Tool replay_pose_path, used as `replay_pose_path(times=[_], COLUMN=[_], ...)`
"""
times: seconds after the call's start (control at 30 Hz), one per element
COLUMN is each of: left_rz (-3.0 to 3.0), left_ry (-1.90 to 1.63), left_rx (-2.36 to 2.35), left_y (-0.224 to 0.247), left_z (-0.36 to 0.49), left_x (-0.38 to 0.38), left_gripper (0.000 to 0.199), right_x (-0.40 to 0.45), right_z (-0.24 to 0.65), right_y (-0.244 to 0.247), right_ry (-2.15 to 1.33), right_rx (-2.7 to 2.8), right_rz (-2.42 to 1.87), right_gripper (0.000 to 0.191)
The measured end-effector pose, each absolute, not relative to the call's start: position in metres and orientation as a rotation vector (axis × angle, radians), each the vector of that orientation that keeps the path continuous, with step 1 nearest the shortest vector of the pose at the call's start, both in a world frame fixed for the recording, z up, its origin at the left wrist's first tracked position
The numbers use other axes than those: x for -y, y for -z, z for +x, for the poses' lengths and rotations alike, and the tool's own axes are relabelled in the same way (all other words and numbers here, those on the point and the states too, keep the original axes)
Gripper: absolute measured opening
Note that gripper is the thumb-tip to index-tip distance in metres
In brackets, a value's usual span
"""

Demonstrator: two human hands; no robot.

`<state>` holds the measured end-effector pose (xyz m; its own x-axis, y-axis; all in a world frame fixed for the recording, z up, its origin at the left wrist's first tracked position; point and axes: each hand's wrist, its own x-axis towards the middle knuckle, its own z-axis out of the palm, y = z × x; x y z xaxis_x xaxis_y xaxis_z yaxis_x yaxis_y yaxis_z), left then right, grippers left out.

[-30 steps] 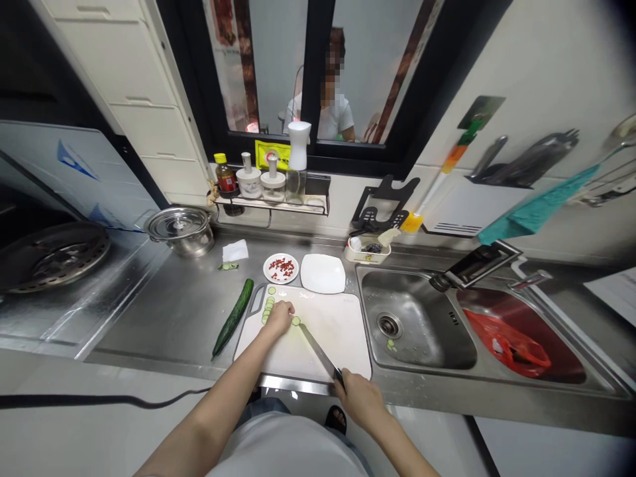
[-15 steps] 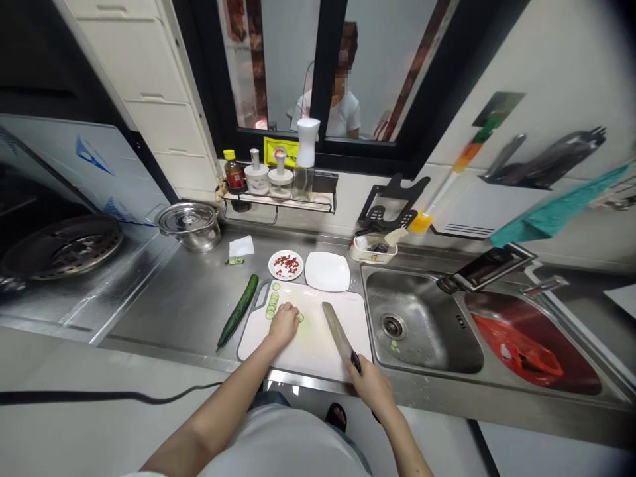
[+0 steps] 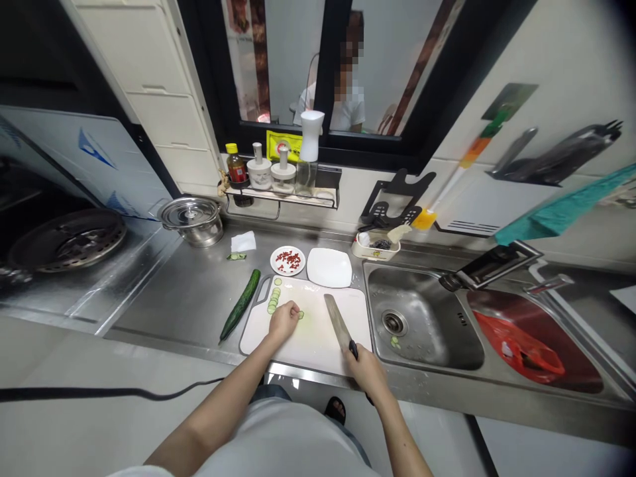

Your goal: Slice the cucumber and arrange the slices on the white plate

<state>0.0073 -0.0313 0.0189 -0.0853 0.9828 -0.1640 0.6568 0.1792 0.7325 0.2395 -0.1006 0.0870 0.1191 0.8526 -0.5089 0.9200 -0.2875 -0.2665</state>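
Note:
My right hand (image 3: pixel 368 372) grips the black handle of a kitchen knife (image 3: pixel 338 322), its blade lying over the right part of a white cutting board (image 3: pixel 318 348). On the board's middle left, my left hand (image 3: pixel 285 320) is closed, with a cucumber slice (image 3: pixel 301 315) at its fingertips. A short row of overlapping cucumber slices (image 3: pixel 273 301) lies beside that hand, and a single slice (image 3: pixel 277 281) sits above the row. Left of the board, a whole green cucumber (image 3: pixel 240 306) rests on the steel counter.
Behind the board stand a plate of chopped red pieces (image 3: pixel 287 270) and a white square plate (image 3: pixel 328 281). A steel sink (image 3: pixel 422 311) adjoins the board on the right. A lidded pot (image 3: pixel 193 225) stands at back left. A person (image 3: pixel 350 106) shows through the window.
My left hand's fingers have drawn together by the cucumber slice. The knife stays in my right hand over the board, nearly unmoved. The view has shifted slightly.

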Motion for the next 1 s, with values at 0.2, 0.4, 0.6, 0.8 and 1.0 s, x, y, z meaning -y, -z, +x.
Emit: replay_pose_path(times=[0.2, 0.4, 0.6, 0.8, 1.0], left_rz=[1.414, 1.352, 1.328, 1.461, 1.522], left_ry=[-0.742, -0.774, -0.728, -0.633, -0.697], left_rx=[-1.817, -1.986, -2.132, -2.177, -2.178], left_y=[-0.017, -0.016, -0.014, -0.011, -0.009], left_z=[-0.014, -0.049, -0.065, -0.062, -0.065], left_x=[0.045, 0.05, 0.048, 0.05, 0.037], left_gripper=[0.003, 0.007, 0.013, 0.012, 0.019], right_x=[0.1, 0.1, 0.102, 0.103, 0.104], right_z=[0.239, 0.237, 0.237, 0.235, 0.233], right_y=[-0.087, -0.087, -0.087, -0.089, -0.094], right_ry=[0.898, 0.902, 0.883, 0.894, 0.888], right_rx=[-1.791, -1.798, -1.814, -1.797, -1.777], right_rz=[2.268, 2.265, 2.263, 2.27, 2.268], right_gripper=[0.037, 0.037, 0.038, 0.037, 0.036])
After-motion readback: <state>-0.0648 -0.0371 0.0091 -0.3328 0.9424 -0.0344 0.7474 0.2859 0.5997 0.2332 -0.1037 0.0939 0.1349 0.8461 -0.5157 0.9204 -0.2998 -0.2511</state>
